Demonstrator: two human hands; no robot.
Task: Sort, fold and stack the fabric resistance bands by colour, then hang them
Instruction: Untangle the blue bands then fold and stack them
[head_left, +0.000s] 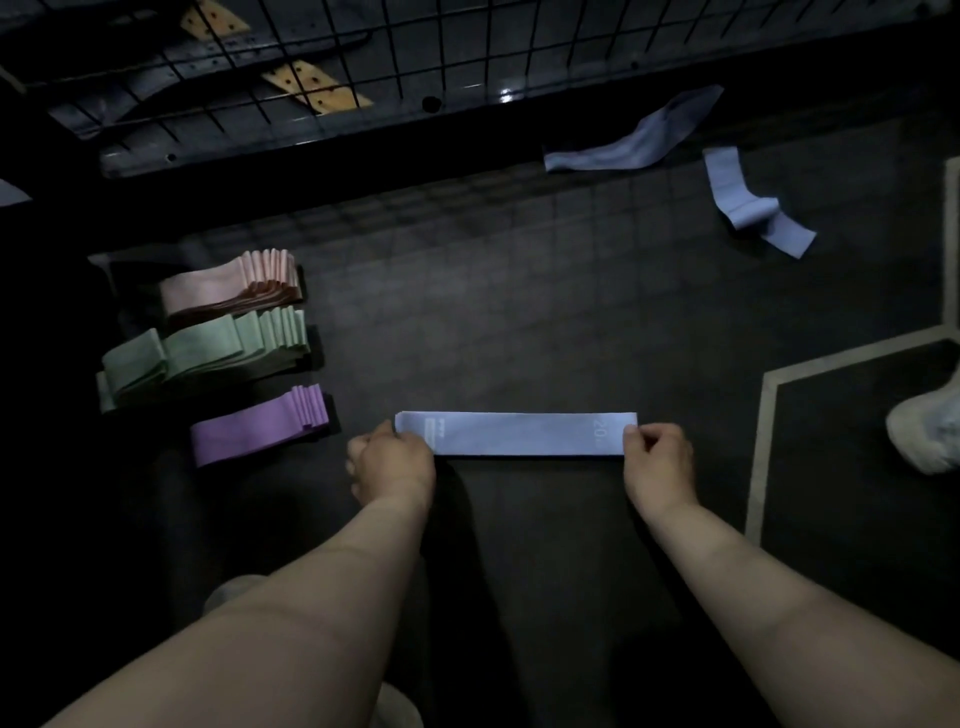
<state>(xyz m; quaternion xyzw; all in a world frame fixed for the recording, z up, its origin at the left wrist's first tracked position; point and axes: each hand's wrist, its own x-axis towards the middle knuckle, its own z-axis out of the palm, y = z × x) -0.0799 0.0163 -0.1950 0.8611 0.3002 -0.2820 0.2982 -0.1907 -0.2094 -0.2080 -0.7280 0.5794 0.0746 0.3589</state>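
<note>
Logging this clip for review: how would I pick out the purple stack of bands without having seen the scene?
Look to the left of the dark floor mat, where three folded stacks lie in a column. The purple stack is the nearest one, below the green stack and pink stack. It is also the smallest.

The room is dim. The floor (519, 312) is dark and looks like rubber matting. Pale lines (763, 441) are painted on it on the right side. At the far edge stands a black wire grid (363, 57). Behind the grid lie dark metal parts and yellow plates with holes (317, 85).
</note>
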